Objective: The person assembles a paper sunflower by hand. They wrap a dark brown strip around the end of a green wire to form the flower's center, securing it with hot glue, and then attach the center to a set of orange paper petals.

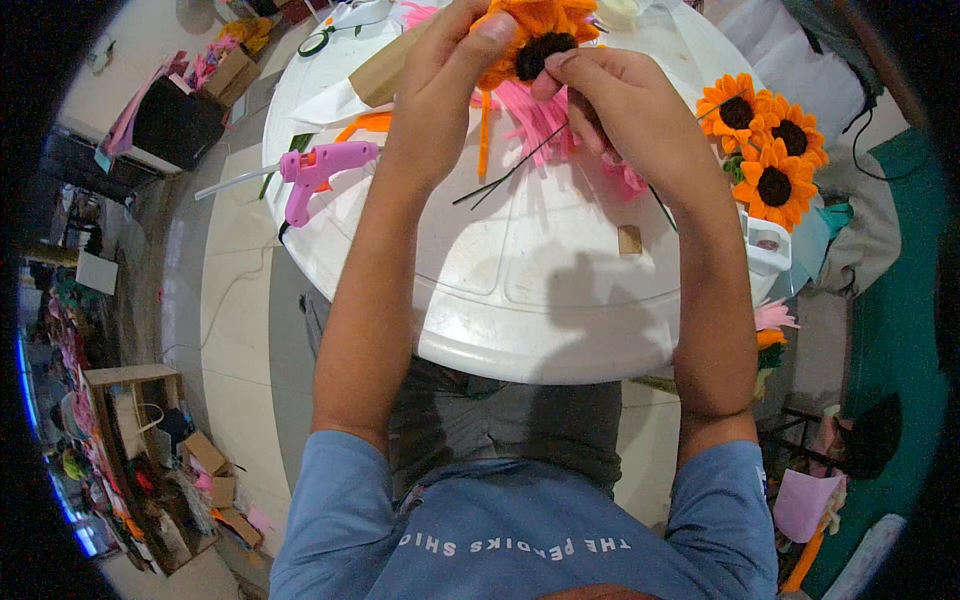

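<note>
An orange craft sunflower with a dark fuzzy centre is raised at the top of the view. My left hand grips its petals, thumb in front. At the dark centre, the fingertips of my right hand pinch together; whether they hold a small piece or only the centre I cannot tell. Below the hands lie pink pipe cleaners, and thin dark green stems stick out near my right fingers. An orange pipe cleaner hangs below the flower. Left of my forearm rests a pink hot glue gun with a glue stick in it.
The round white plastic table bears a small brown square. Several finished orange sunflowers are at its right edge, above a white tape dispenser. A roll of green tape lies at the upper left, near brown and white paper.
</note>
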